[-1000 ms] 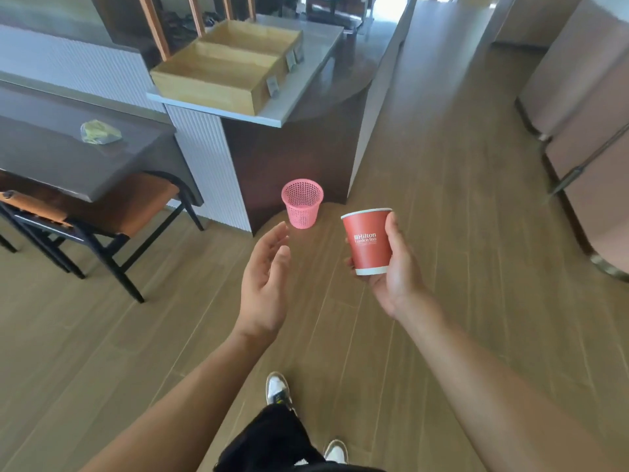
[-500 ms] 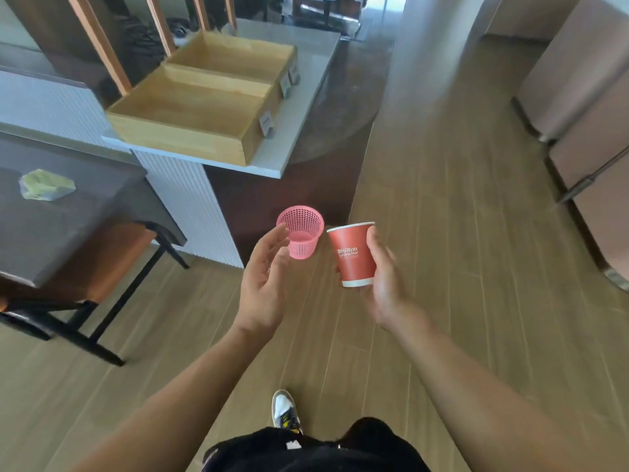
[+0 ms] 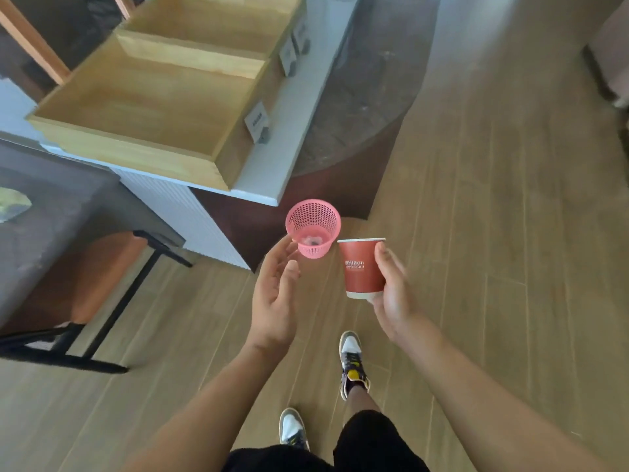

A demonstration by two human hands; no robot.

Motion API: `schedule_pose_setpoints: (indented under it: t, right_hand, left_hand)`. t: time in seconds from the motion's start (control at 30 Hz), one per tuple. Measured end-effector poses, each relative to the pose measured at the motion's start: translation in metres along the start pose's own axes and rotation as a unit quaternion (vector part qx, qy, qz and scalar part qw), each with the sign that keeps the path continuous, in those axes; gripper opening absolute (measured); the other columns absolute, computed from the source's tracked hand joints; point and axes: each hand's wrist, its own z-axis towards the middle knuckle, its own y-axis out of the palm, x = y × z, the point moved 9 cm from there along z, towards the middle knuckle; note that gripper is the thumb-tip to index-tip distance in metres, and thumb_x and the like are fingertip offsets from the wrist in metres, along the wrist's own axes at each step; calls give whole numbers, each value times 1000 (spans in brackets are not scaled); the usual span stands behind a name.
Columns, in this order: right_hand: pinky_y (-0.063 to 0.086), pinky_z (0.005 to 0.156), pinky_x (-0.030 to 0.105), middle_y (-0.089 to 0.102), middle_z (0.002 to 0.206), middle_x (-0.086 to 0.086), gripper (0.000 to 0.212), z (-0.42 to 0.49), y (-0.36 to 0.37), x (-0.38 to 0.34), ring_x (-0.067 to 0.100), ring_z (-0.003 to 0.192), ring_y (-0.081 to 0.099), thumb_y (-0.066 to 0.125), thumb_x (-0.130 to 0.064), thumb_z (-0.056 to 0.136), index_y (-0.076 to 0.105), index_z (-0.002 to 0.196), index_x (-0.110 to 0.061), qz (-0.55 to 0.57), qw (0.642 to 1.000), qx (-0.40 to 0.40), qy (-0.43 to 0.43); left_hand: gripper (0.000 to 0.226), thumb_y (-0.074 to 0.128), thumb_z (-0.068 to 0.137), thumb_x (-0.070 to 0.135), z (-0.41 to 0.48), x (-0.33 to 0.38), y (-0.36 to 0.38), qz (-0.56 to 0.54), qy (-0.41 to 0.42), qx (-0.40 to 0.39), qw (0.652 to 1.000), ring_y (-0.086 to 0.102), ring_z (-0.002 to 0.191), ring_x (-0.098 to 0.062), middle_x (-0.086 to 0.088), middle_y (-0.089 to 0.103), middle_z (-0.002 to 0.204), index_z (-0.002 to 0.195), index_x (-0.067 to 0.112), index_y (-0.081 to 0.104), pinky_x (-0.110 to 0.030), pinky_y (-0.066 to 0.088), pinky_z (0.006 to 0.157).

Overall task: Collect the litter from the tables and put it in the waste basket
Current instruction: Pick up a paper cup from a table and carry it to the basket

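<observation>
A small pink mesh waste basket [image 3: 315,222] stands on the wooden floor beside the corner of a counter. Something pale and crumpled lies at its bottom. My right hand [image 3: 391,291] holds a red paper cup [image 3: 362,267] upright, just right of the basket and nearer to me. My left hand [image 3: 275,298] is open, palm turned inward, its fingertips overlapping the basket's near left rim in the view. A crumpled greenish-yellow piece of litter [image 3: 12,202] lies on the dark table [image 3: 51,212] at the far left edge.
A white-topped counter [image 3: 289,137] carries two shallow wooden trays [image 3: 143,107] with small label holders. An orange-seated chair with black legs [image 3: 92,291] is tucked under the dark table. Wooden floor stretches ahead and to the right. My two sneakers [image 3: 352,362] show below.
I have walked closer: the basket, counter and table have grown and slid toward me. Both hands stayed raised, the cup now sitting right beside the basket in view.
</observation>
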Motion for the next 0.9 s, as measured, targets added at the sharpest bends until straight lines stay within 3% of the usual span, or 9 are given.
schedule_pose_setpoints:
  t: [0.2, 0.37, 0.43, 0.5, 0.67, 0.77, 0.9]
  right_hand:
    - [59, 84, 45, 76, 98, -4, 56, 130, -11, 34, 10, 89, 74, 59, -59, 87, 66, 123, -17, -25, 998, -20, 49]
    - [59, 94, 49, 76, 108, -2, 67, 228, -21, 90, 12, 96, 74, 63, -65, 81, 64, 132, -23, -10, 995, -20, 101]
    - [64, 82, 45, 75, 111, 0, 74, 262, -28, 112, 12, 95, 75, 69, -72, 70, 65, 129, -27, 8, 993, -2, 119]
    - [64, 70, 38, 75, 113, 1, 69, 294, -35, 137, 12, 95, 76, 68, -70, 75, 64, 130, -28, 25, 991, 4, 135]
    - [64, 66, 39, 79, 102, 0, 65, 367, -59, 198, 14, 90, 79, 68, -70, 77, 67, 127, -29, 48, 984, 25, 168]
    - [63, 67, 42, 76, 106, 5, 62, 401, -65, 224, 18, 89, 79, 68, -71, 77, 68, 125, -31, 57, 981, 36, 183]
    - [63, 66, 39, 69, 119, 8, 49, 437, -66, 245, 22, 96, 73, 57, -63, 100, 60, 135, -30, 18, 984, 45, 173]
  left_hand:
    - [38, 49, 101, 47, 83, -80, 33, 1, -64, 50, 997, 59, 135, -7, 18, 66, 138, 138, 42, 57, -49, 50, 114]
    - [31, 47, 105, 41, 140, -159, 56, 15, -95, 80, 992, 61, 131, -4, 27, 66, 133, 129, 56, 60, -47, 51, 112]
    - [32, 47, 106, 41, 161, -188, 64, 23, -104, 91, 990, 62, 128, -1, 33, 65, 130, 122, 66, 60, -42, 52, 109]
    - [31, 47, 108, 43, 181, -213, 73, 31, -105, 89, 990, 62, 127, 3, 38, 63, 129, 121, 69, 58, -36, 52, 107]
    - [25, 46, 106, 55, 216, -272, 90, 48, -111, 87, 989, 59, 126, 10, 46, 59, 128, 120, 74, 53, -10, 53, 92]
    - [25, 45, 106, 55, 228, -298, 93, 62, -105, 94, 988, 60, 126, 10, 45, 59, 129, 121, 73, 53, -13, 53, 92]
    - [25, 46, 106, 56, 234, -322, 89, 73, -106, 106, 986, 61, 126, 8, 42, 60, 130, 123, 72, 54, -22, 51, 100]
